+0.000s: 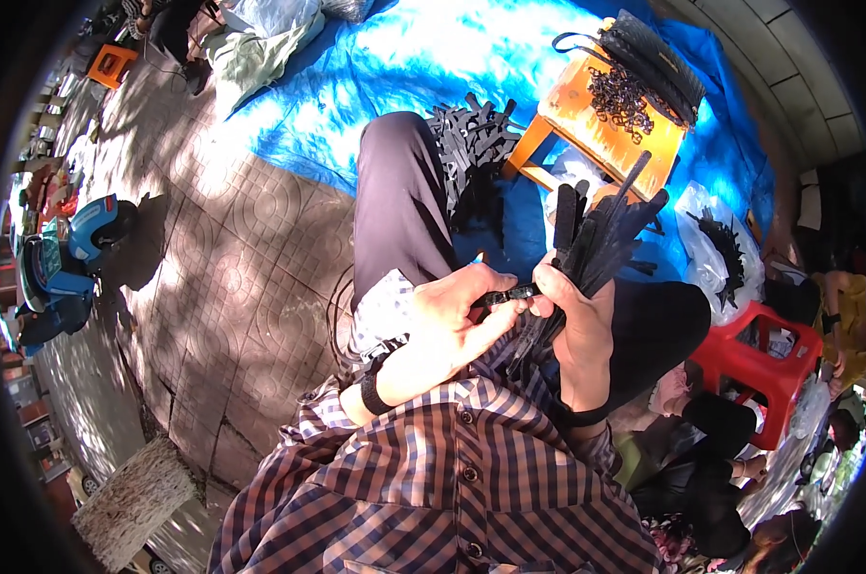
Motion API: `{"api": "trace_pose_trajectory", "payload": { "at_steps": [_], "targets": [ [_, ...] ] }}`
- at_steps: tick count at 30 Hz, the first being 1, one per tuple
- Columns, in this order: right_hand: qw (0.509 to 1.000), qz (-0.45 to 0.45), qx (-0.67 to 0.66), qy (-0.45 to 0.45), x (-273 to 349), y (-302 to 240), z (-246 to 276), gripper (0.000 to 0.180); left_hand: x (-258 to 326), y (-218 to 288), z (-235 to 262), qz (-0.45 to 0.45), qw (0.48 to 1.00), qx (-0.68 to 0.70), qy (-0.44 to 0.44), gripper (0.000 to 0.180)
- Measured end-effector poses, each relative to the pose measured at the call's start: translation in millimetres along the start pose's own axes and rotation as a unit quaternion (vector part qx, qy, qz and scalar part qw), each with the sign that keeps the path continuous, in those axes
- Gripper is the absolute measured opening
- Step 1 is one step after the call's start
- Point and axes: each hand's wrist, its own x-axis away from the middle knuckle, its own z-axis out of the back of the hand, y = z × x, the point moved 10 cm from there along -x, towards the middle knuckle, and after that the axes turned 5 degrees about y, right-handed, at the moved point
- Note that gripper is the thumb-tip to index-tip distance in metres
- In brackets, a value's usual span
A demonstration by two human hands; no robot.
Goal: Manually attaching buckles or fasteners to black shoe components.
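In my right hand [582,320] is a fanned bundle of flat black straps [595,234], gripped upright above my lap. My left hand [463,308] is closed from the other side, pinching a short dark piece [505,297] at the base of that bundle. Thumb and fingertips of both hands nearly meet there, so how the piece joins the straps is hidden. Beyond my raised left knee, a heap of similar black straps [473,139] lies on a blue tarp [308,134].
An orange stool [571,91] ahead carries small dark rings [622,100] and a black pouch [651,67]. To its right sits a clear bag with black strips [724,253]. A red stool [763,368] and other people are at right; a blue scooter [69,258] stands left.
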Motion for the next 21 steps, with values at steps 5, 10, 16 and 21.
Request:
{"api": "trace_pose_trajectory", "payload": {
  "at_steps": [5,10,16,21],
  "targets": [
    [0.999,0.000,-0.030,-0.019,1.2,0.4,-4.0,0.008,0.6,-10.1,-2.0,0.026,0.999,0.024,-0.009,0.021],
    [1.000,0.009,-0.015,0.006,3.5,-3.4,-3.0,0.008,1.1,-7.5,-1.5,0.009,1.000,0.023,0.000,0.021],
    [0.998,-0.024,-0.043,0.025,2.7,10.8,4.1,0.010,4.1,-5.0,0.5,-0.015,0.999,0.030,0.003,0.024],
    [0.998,0.004,0.056,-0.035,3.0,-9.4,-8.5,0.012,2.2,0.8,8.8,-0.016,0.999,-0.042,-0.010,0.025]
  ]
}}
